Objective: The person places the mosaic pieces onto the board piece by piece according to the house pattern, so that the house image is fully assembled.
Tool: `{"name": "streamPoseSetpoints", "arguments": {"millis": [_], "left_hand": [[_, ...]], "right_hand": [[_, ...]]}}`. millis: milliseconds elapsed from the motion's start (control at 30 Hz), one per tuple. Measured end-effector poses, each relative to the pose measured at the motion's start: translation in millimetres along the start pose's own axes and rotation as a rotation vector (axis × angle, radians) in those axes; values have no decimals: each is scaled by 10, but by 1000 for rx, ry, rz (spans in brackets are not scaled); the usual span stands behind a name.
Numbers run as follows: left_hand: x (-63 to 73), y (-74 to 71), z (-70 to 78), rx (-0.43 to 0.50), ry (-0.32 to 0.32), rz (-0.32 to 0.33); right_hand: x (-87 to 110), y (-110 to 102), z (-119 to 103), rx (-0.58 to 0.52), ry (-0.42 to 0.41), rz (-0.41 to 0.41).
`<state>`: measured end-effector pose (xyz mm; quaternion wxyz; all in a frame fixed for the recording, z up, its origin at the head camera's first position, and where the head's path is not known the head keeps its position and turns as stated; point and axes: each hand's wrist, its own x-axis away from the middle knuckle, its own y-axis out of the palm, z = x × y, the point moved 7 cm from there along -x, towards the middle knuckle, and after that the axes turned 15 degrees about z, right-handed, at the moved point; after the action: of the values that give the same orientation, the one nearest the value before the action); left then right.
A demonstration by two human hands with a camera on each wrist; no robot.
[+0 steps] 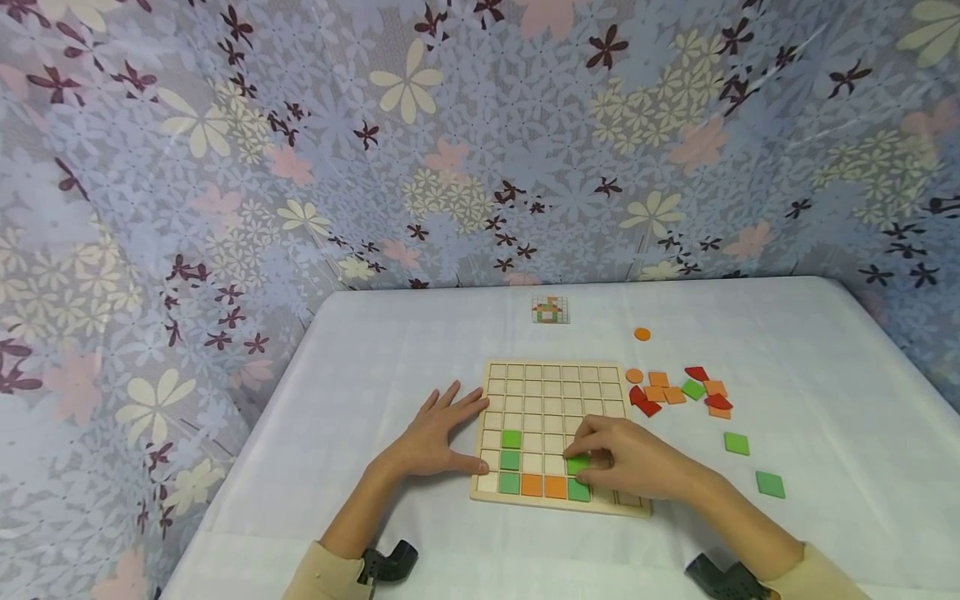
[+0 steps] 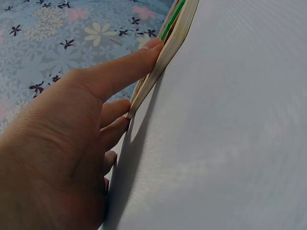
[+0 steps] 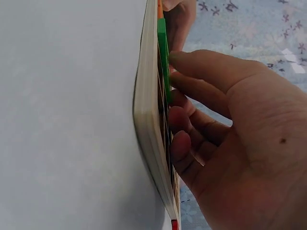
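A wooden grid board (image 1: 555,390) lies on the table with several green and orange square tiles in its lower left cells. My left hand (image 1: 435,433) is spread at the board's left side, thumb and fingertips touching its edge. My right hand (image 1: 630,457) is over the lower right part of the board. Its thumb and fingers pinch a light green square tile (image 1: 577,465), just above a darker green tile (image 1: 578,490) in the bottom row. Next to that one lies an orange square tile (image 1: 556,487). The fingers partly cover the pinched tile and nearby cells.
Right of the board lies a loose group of orange squares (image 1: 675,395), red quarter-round pieces (image 1: 696,373) and a green square (image 1: 693,389). An orange disc (image 1: 642,334) lies farther back. Two green squares (image 1: 737,443) sit at the right. A small pattern card (image 1: 551,310) lies behind the board.
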<state>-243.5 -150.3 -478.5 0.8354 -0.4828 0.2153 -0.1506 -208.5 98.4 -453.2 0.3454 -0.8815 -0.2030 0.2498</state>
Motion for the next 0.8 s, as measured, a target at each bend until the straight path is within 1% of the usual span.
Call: {"name": "streamPoseSetpoints", "arguments": {"millis": [267, 533, 700, 800], "left_hand": [[0, -13, 11, 7, 23, 13], [25, -32, 38, 20, 12, 6], [4, -25, 30, 14, 14, 7], [1, -16, 3, 14, 13, 9]], "right_hand": [[29, 10, 9, 49, 36, -8], [25, 34, 30, 51, 46, -18], [21, -5, 50, 37, 54, -10], [15, -44, 71, -22, 53, -6]]}}
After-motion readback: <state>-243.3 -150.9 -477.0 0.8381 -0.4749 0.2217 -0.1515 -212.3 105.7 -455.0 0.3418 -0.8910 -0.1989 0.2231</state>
